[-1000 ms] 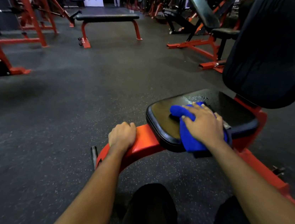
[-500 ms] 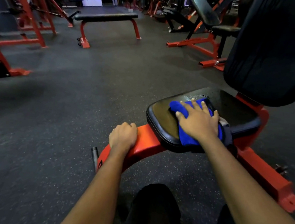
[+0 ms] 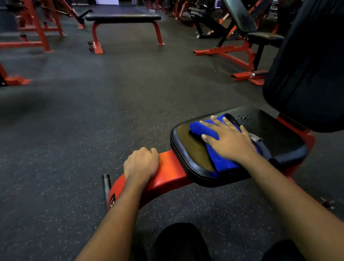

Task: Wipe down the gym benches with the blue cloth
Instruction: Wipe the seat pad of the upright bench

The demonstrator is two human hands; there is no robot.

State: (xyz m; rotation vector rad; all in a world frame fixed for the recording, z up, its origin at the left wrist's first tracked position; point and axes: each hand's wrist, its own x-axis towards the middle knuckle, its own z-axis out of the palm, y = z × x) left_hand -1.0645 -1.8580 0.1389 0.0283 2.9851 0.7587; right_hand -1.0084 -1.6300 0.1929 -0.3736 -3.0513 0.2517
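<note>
Cloth (image 3: 224,164) under flat right hand (image 3: 230,143); left hand (image 3: 140,165) seemingly clasping frame (image 3: 169,173).

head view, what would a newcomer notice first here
The blue cloth stands out, bright on the black seat right of centre, with the right hand pressed flat on it. Next comes the red frame just below the seat, which the left hand grips, and the big black backrest rising at upper right. Farther off, a flat bench stands at upper left of centre.
</note>
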